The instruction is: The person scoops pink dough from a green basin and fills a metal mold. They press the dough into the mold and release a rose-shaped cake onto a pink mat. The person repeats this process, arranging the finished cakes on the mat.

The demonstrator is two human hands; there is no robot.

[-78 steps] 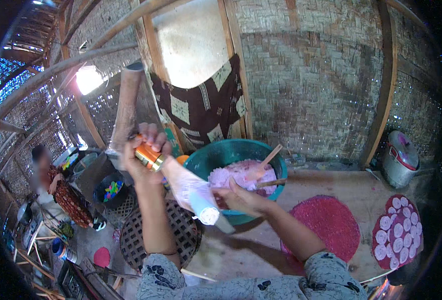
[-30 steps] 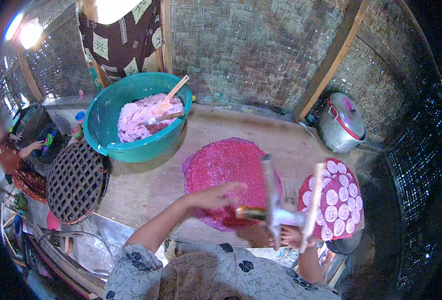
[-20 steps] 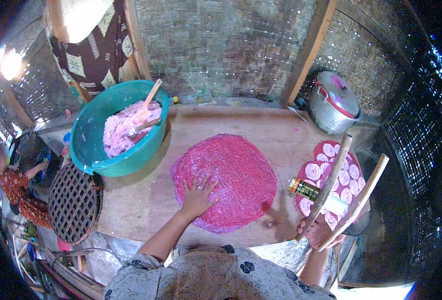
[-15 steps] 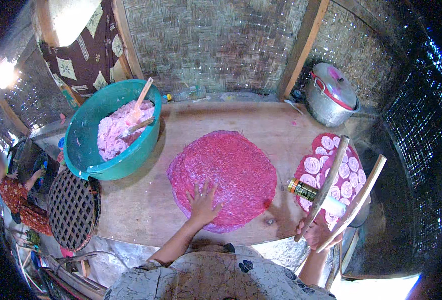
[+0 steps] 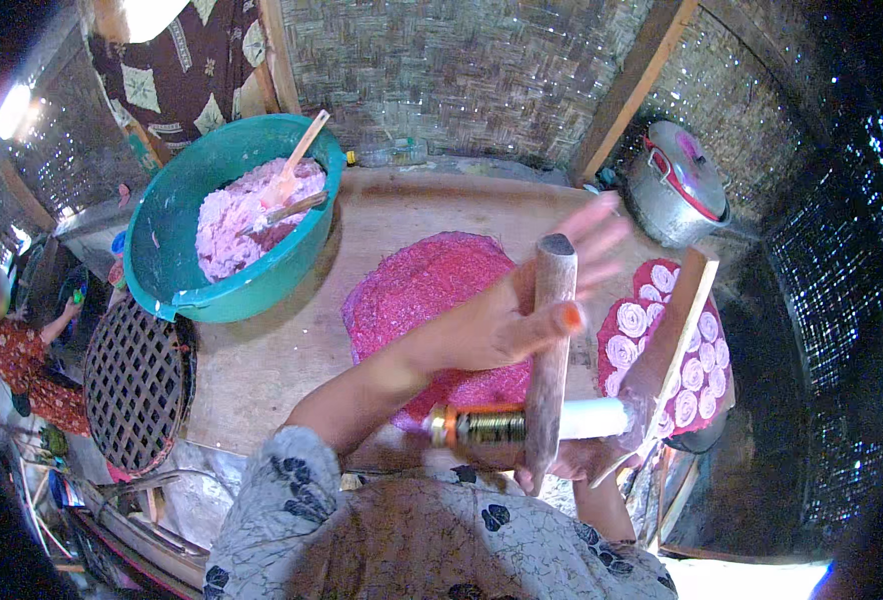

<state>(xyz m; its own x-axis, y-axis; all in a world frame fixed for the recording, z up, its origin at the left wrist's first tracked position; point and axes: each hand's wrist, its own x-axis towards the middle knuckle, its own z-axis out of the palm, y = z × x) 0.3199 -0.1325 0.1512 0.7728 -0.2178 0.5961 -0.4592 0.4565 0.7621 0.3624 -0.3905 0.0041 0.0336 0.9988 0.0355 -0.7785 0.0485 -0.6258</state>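
Observation:
My left hand (image 5: 537, 300) is raised over the table with its fingers apart, smeared by motion, and an orange thumb tip. It overlaps one of two wooden sticks (image 5: 554, 370); I cannot tell whether they touch. A bar joins the sticks, with a white tube (image 5: 594, 418) and a black-and-gold canister-like piece (image 5: 487, 426) on it. My right hand (image 5: 587, 460), partly hidden, grips this two-stick tool from below near the table's front edge. Behind my left arm lies a round, flat, red-pink textured sheet (image 5: 422, 280), partly covered. Pale pink spiral rolls (image 5: 692, 375) sit on a dark pink sheet at the right.
At the left a large green basin (image 5: 182, 250) holds pink mash with wooden-handled tools. A dark lattice tray (image 5: 137, 385) leans beside the table (image 5: 292, 370). A lidded metal pot (image 5: 672, 190) stands back right; a plastic bottle (image 5: 392, 153) lies behind. A person (image 5: 32, 360) sits far left.
My left hand has lifted off the red-pink sheet and moved up and right to the tool. My right hand has brought the two-stick tool left, over the sheet's near right edge.

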